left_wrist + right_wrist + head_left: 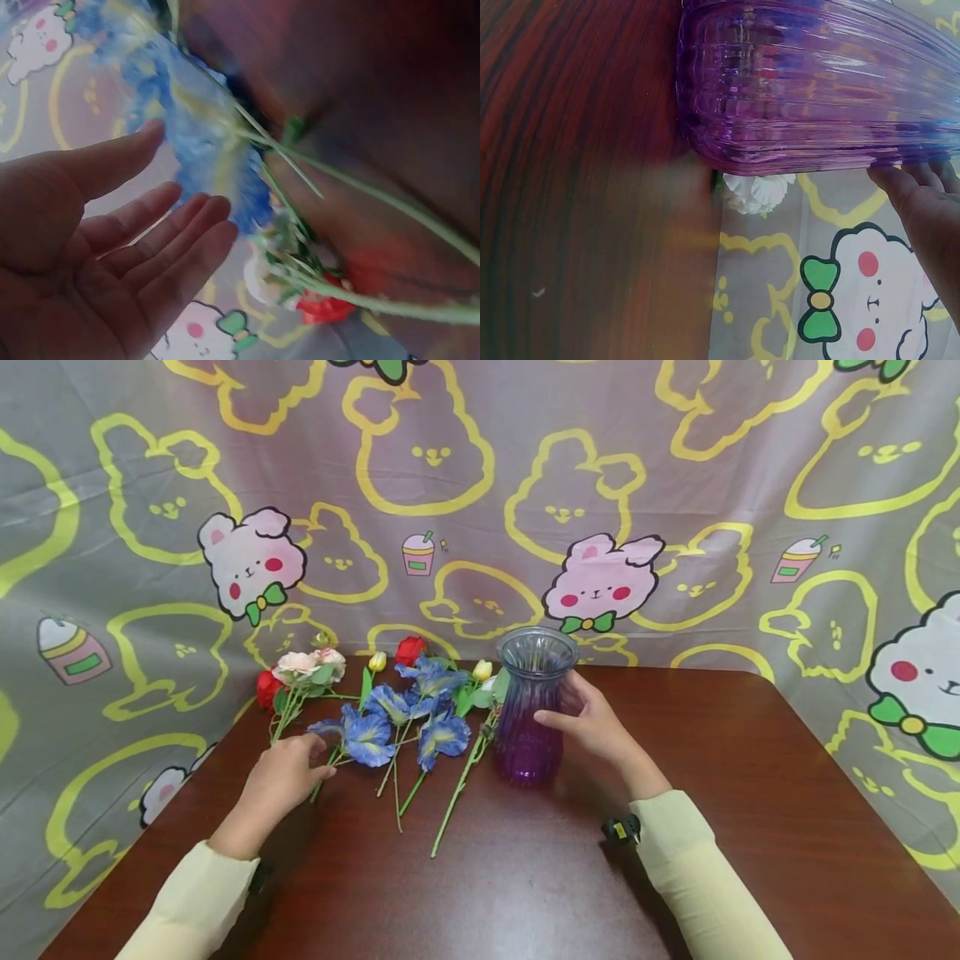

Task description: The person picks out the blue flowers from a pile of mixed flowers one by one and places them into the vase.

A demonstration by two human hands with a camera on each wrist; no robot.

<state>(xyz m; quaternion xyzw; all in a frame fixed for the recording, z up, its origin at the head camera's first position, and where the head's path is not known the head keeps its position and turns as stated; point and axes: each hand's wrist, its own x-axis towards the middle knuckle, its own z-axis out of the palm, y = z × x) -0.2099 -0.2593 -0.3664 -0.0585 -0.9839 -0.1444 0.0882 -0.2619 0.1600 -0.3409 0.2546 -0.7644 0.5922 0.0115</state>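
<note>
Several fingers of the left hand (288, 768) stand apart from its thumb, just beside a blue flower (366, 739); those of the right hand (600, 722) grip the vase (531, 714), upright on the tabletop (495, 893) beside the other flowers (297, 667). Picking seems in hand; next calls for pinching a stem (375, 192).

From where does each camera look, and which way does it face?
Head: on the head, facing forward and down at the glass vase and blue irises; left hand, right hand and pale sleeves show.
Left wrist: on that wrist, facing the irises; the left hand shows, palm visible.
Right wrist: on that wrist, facing the vase's side; part of the right hand shows.
Head and right wrist share the vase.
</note>
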